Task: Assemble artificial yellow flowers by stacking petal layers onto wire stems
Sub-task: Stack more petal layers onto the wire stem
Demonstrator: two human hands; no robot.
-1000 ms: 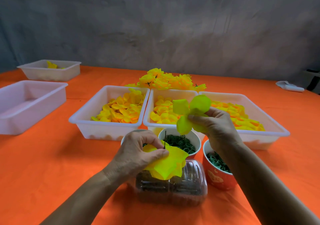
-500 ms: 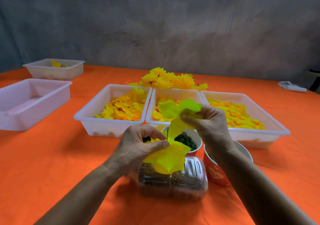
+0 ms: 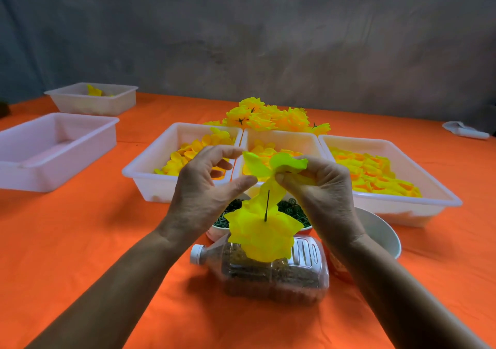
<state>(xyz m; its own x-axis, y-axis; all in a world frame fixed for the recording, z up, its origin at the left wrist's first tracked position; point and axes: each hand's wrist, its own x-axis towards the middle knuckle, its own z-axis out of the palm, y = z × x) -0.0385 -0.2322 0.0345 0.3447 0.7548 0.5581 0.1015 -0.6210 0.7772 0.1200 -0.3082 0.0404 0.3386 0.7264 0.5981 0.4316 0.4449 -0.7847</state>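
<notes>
Threading: right hand (image 3: 319, 187) pinches a petal layer (image 3: 271, 166) at twelve o'clock above the wire stem (image 3: 267, 205); left hand (image 3: 206, 185) loose-fingered, empty. Next, centring its hole.

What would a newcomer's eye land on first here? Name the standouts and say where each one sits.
First, the two hands at centre: the right hand pinches a lime-yellow petal layer above a thin wire stem, with the left hand beside it. The stem rises from a yellow petal stack over a clear plastic bottle lying on the orange tablecloth. Behind sit three white trays of petals and a heap of finished flowers.
</notes>
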